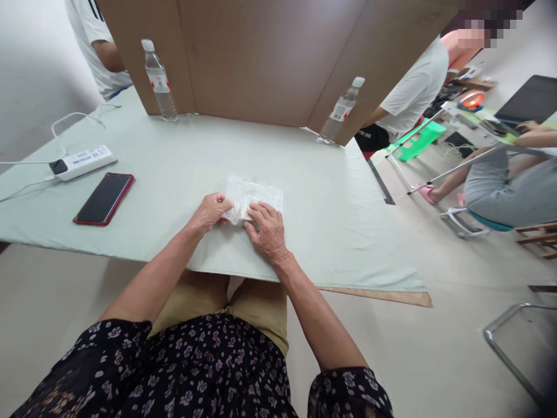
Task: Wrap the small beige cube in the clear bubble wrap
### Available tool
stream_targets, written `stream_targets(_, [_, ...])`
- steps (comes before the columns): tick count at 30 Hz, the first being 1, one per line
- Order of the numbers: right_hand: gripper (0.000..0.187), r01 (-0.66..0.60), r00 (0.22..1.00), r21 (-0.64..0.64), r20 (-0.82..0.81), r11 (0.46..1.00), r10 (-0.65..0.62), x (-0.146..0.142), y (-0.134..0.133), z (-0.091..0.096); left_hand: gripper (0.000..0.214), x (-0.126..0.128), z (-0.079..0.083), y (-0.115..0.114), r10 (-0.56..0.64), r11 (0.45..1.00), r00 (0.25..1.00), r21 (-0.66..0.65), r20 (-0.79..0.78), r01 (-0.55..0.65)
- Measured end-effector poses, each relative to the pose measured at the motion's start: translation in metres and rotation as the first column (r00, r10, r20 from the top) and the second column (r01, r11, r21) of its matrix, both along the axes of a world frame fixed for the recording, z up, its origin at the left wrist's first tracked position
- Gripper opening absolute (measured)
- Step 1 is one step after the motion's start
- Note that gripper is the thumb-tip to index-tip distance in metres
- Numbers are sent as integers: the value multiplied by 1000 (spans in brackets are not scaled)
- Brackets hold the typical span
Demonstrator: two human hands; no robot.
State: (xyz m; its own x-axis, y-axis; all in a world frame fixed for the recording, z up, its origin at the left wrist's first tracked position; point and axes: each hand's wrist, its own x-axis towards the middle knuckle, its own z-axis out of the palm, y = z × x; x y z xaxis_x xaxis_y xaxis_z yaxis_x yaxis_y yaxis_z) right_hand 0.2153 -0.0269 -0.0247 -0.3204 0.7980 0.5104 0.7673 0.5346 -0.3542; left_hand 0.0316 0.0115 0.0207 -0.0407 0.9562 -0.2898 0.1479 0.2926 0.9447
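A small clear piece of bubble wrap (255,190) lies on the cloth-covered table (322,232) in front of me. My left hand (210,212) pinches its left edge between thumb and fingers, and the plastic is crumpled there. Resting on the near right part of the sheet is my right hand (268,233), palm down with its fingers stretched out. Whether anything lies beneath that hand is hidden.
Cardboard panels (248,64) stand along the table's back, with a water bottle (160,81) at left and another bottle (342,110) at right. A phone (104,199) and power strip (85,162) with cables lie left. Other people sit beyond the panels and at right.
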Motion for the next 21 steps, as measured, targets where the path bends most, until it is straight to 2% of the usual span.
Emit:
stream_targets(8, [24,24,999,24,34,999,-25,-1,-1,1,13,18,14,0,-45,999,997,25,59,44])
stream_targets(12, [22,50,998,13,30,999,-51,-2,-1,2,13,27,16,1,-66,996,996,63,65,62])
stream_targets(21, [26,26,999,-49,26,998,-24,-1,-1,6,15,26,22,-2,-112,992,992,63,50,109])
